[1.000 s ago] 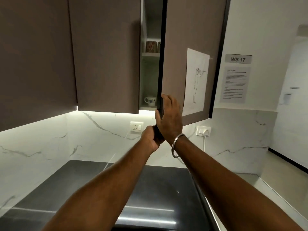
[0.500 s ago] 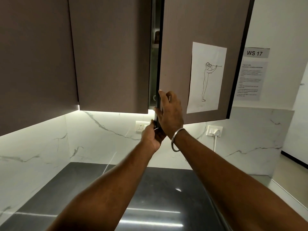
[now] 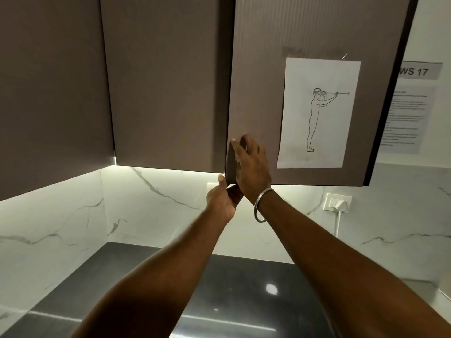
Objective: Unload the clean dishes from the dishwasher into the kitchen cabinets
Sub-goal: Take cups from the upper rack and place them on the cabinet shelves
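From the head camera: the cabinet door (image 3: 256,81) hangs overhead, barely ajar beside its neighbour. The right hand (image 3: 252,167) lies on the door's face by the lower left corner, fingers (image 3: 238,150) straight. The left hand (image 3: 220,200) curls round that corner from below, thumb up along the edge.

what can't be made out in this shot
All head view.
Cabinet's inside: hidden behind the brown cabinet door.
White printed wall notice: text too small, left edge covered by the door.
Right hand: fingers blurred, hooked or flat unclear.
Left hand: fingertips hidden under the door's corner.
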`<control>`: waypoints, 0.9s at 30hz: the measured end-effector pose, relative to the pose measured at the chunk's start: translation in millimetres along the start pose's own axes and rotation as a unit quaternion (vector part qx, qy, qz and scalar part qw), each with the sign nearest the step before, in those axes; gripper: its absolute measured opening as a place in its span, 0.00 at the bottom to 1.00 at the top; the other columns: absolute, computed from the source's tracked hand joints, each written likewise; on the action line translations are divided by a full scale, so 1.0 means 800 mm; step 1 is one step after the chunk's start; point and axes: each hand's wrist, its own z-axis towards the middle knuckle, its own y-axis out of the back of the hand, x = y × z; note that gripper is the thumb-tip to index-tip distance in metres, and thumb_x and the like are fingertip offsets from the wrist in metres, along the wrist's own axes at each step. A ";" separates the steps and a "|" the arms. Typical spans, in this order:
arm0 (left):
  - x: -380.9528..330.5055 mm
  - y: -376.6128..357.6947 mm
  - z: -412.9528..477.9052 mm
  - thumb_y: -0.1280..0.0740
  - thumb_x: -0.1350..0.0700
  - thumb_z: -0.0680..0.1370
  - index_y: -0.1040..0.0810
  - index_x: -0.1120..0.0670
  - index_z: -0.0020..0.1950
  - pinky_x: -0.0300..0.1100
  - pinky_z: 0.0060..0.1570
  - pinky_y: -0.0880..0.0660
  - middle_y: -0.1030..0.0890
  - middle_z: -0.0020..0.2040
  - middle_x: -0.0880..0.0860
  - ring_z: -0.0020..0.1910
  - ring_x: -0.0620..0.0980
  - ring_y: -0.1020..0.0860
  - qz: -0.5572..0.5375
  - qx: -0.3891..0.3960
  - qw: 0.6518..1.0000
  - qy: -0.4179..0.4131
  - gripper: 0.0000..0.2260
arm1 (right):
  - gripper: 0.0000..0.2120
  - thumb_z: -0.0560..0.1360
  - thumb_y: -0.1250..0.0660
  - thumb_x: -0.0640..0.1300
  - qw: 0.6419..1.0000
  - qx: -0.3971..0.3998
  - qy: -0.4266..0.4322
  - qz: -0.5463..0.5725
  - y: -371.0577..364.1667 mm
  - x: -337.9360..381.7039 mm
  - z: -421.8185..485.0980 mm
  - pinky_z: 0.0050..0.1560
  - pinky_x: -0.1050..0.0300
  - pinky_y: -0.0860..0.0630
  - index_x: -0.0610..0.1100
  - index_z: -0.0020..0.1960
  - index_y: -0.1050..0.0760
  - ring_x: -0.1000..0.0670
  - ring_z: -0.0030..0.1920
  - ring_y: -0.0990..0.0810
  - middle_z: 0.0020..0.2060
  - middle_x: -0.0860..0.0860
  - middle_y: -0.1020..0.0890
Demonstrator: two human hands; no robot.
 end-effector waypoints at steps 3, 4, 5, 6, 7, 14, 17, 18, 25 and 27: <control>0.001 -0.001 0.024 0.39 0.50 0.86 0.21 0.63 0.63 0.62 0.60 0.21 0.14 0.53 0.65 0.51 0.63 0.14 0.006 -0.013 1.000 -0.002 0.18 | 0.35 0.68 0.24 0.37 1.000 0.017 0.000 -0.003 -0.019 -0.007 0.008 0.56 0.50 0.19 0.46 0.73 0.31 0.41 0.63 0.29 0.69 0.46 0.31; 0.001 -0.002 0.032 0.39 0.51 0.86 0.21 0.63 0.63 0.62 0.61 0.21 0.14 0.52 0.65 0.51 0.63 0.14 0.003 -0.015 1.000 -0.002 0.17 | 0.35 0.68 0.24 0.37 1.000 0.021 0.000 -0.003 -0.025 -0.010 0.010 0.57 0.49 0.19 0.45 0.73 0.30 0.40 0.64 0.30 0.70 0.45 0.31; 0.001 -0.003 0.038 0.39 0.52 0.86 0.22 0.64 0.63 0.62 0.61 0.21 0.14 0.52 0.65 0.51 0.63 0.14 0.001 -0.018 1.000 -0.002 0.16 | 0.36 0.68 0.24 0.37 1.000 0.022 0.000 -0.003 -0.030 -0.013 0.012 0.57 0.48 0.20 0.45 0.73 0.30 0.39 0.65 0.30 0.71 0.45 0.32; 0.001 -0.003 0.044 0.39 0.54 0.86 0.21 0.64 0.62 0.62 0.60 0.21 0.14 0.51 0.65 0.50 0.63 0.14 0.000 -0.018 1.000 -0.001 0.15 | 0.36 0.68 0.23 0.37 1.000 0.023 0.000 -0.003 -0.036 -0.015 0.014 0.58 0.47 0.19 0.44 0.73 0.30 0.39 0.65 0.30 0.71 0.44 0.32; 0.002 -0.004 0.050 0.39 0.55 0.86 0.21 0.64 0.62 0.63 0.60 0.21 0.14 0.51 0.65 0.50 0.63 0.14 -0.001 -0.019 1.000 0.000 0.14 | 0.36 0.67 0.23 0.37 1.000 0.025 0.001 -0.003 -0.041 -0.017 0.015 0.58 0.46 0.19 0.44 0.73 0.30 0.38 0.65 0.30 0.71 0.44 0.32; 0.004 -0.010 0.086 0.36 0.62 0.84 0.19 0.65 0.57 0.63 0.56 0.19 0.14 0.46 0.64 0.44 0.62 0.13 0.004 -0.038 0.999 0.001 0.08 | 0.36 0.65 0.20 0.39 1.000 0.024 0.009 -0.002 -0.068 -0.032 0.024 0.57 0.45 0.20 0.42 0.71 0.28 0.37 0.64 0.29 0.71 0.43 0.30; 0.006 -0.009 0.097 0.37 0.62 0.85 0.19 0.65 0.57 0.62 0.56 0.18 0.14 0.47 0.64 0.45 0.61 0.13 0.011 -0.040 0.999 -0.002 0.09 | 0.36 0.66 0.21 0.39 1.000 0.014 0.016 0.004 -0.076 -0.039 0.025 0.58 0.45 0.21 0.42 0.72 0.28 0.36 0.66 0.29 0.72 0.42 0.30; 0.007 -0.008 0.098 0.38 0.62 0.85 0.19 0.65 0.57 0.61 0.56 0.18 0.13 0.47 0.64 0.45 0.61 0.13 0.015 -0.039 0.999 -0.003 0.09 | 0.36 0.67 0.21 0.38 1.000 0.012 0.017 0.007 -0.078 -0.040 0.025 0.59 0.44 0.21 0.42 0.72 0.28 0.36 0.66 0.29 0.72 0.42 0.31; 0.006 -0.001 0.100 0.38 0.61 0.85 0.19 0.63 0.59 0.59 0.59 0.19 0.13 0.49 0.62 0.49 0.61 0.13 0.040 -0.024 0.999 -0.008 0.10 | 0.35 0.67 0.22 0.40 1.000 0.008 0.013 0.012 -0.081 -0.037 0.023 0.60 0.44 0.22 0.42 0.73 0.29 0.37 0.65 0.29 0.71 0.42 0.31; 0.001 0.005 0.096 0.36 0.61 0.85 0.19 0.63 0.58 0.59 0.59 0.19 0.14 0.51 0.63 0.51 0.61 0.14 0.037 -0.019 0.999 -0.002 0.09 | 0.34 0.68 0.24 0.38 1.000 0.011 0.018 0.018 -0.082 -0.033 0.023 0.62 0.44 0.24 0.43 0.72 0.29 0.37 0.66 0.29 0.71 0.42 0.30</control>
